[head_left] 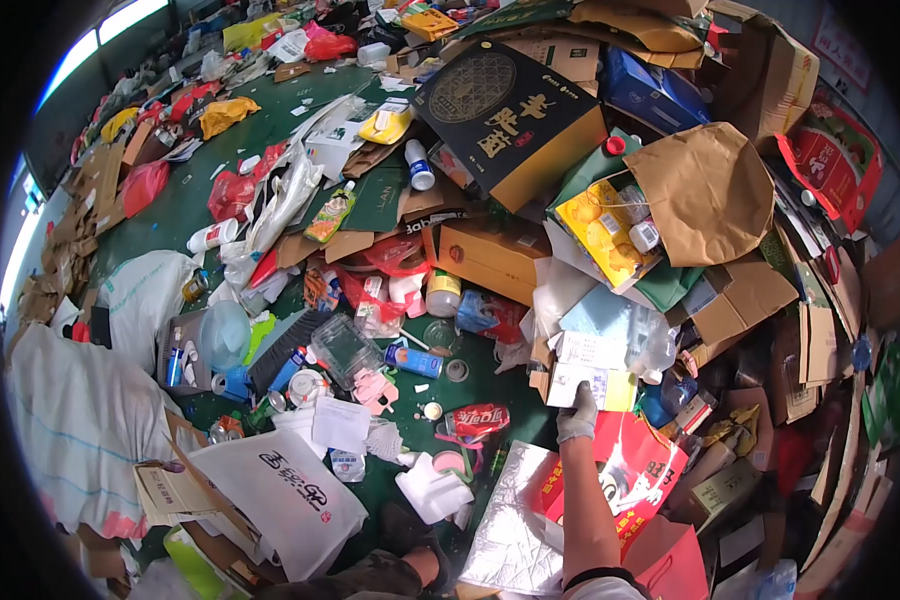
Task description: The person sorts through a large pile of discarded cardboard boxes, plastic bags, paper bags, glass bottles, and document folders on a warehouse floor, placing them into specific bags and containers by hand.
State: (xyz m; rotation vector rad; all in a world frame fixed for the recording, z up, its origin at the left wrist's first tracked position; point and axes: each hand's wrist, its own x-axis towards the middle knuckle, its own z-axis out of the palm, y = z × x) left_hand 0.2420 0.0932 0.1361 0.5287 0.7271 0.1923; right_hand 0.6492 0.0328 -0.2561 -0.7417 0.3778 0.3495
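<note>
Gloved in pale grey, my right hand (576,420) reaches up from the bottom right and closes on the lower edge of a small white box (575,384) with a yellow end. Behind that box lie white papers (592,340) and clear plastic. Just below the hand are a red printed bag (635,465) and a silver foil sheet (515,510). My left hand does not show.
A large black box (500,115) stands at the top, with a brown paper bag (705,190) to its right. White sacks (80,420) lie at the left. Mixed packaging, bottles and a red can (478,419) cover much of the green floor (195,190).
</note>
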